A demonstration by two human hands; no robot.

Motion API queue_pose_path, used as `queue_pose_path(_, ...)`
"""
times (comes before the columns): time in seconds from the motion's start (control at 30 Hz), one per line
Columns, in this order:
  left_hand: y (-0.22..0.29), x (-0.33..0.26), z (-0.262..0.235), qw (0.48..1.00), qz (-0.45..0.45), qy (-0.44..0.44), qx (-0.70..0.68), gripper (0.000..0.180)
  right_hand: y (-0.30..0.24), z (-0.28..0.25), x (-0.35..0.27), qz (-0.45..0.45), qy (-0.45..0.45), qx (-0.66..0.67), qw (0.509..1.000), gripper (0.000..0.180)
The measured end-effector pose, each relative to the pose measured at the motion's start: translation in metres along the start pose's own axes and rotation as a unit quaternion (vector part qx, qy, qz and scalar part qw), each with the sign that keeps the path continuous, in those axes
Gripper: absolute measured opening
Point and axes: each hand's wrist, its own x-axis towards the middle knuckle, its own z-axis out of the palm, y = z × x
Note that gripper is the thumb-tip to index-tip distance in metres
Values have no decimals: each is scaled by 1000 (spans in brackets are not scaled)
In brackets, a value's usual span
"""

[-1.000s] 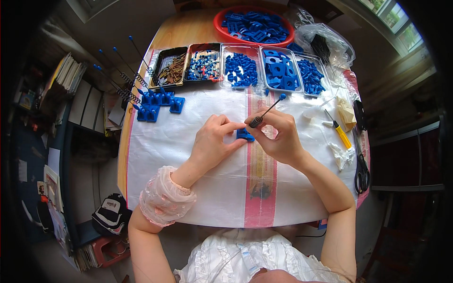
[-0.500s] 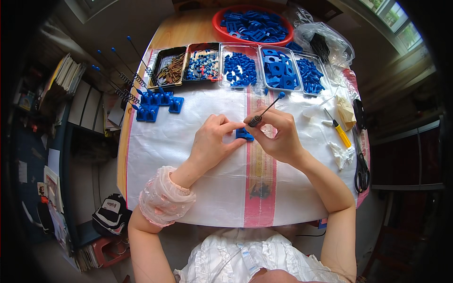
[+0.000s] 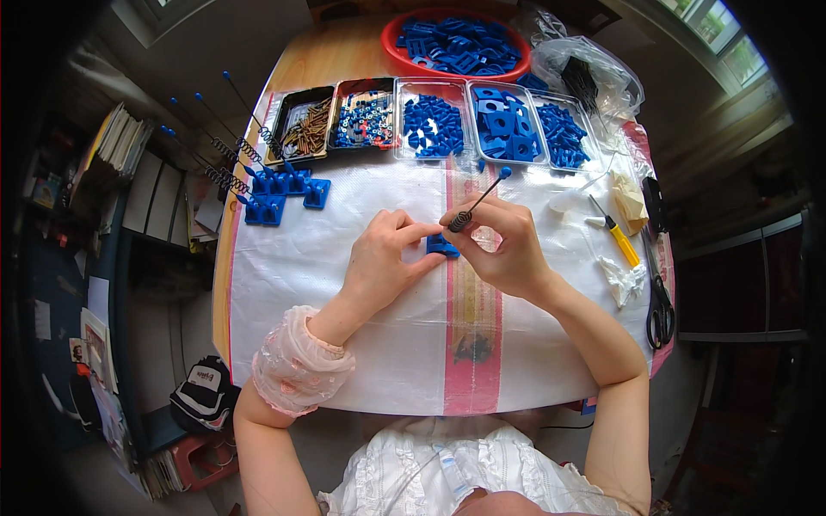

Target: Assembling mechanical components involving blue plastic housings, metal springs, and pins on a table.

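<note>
Wrinkled white sheet (image 3: 391,361) under hands (image 3: 383,255) (image 3: 509,251) with coiled spring (image 3: 460,221), blocky blue base (image 3: 440,247)

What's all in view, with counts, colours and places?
Round plastic basin: one, red, far end, holding blue parts
Rectangular trays of small hardware: two, black, row's left
Shallow plastic trays of blue pieces: three, clear, row's right
Spring-and-rod assemblies: several, blue and black, far left
Slim tool: one, yellow-handled, right side
Scissors: one pair, black, right edge
Crumpled scraps: several, white and beige, right side
Plastic bag: one, clear, far right
Woven sheet: one, white with pink stripe, under trays
Backpack: one, black and white, lower left
Coil spring on rod: one, black, blue-tipped, centre
Small plastic base: one, blue, centre
Left hand: one, bare, touching base
Right hand: one, bare, pinching spring
</note>
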Motion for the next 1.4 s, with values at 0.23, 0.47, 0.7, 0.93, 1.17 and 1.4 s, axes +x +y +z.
queue_pose_path(0.23,0,0,-1,1000,-1,-1,-1,33,0,1,1,-9,4,7,1000,13)
queue_pose_path(0.47,1,0,-2,1000,-13,-6,-21,33,-1,1,0,-5,3,14,1000,12)
queue_pose_path(0.7,-1,-1,-1,1000,-11,-6,-23,33,0,1,1,-3,4,18,1000,12)
queue_pose_path(0.93,0,0,-1,1000,-2,-6,-8,32,1,0,1,1,3,12,1000,11)
queue_pose_path(1.17,6,1,-4,1000,-6,-4,-2,42,-1,-1,2,9,1,19,1000,10)
queue_pose_path(1.4,1,1,-2,1000,-8,-11,-8,41,-1,-2,2,18,-2,18,1000,10)
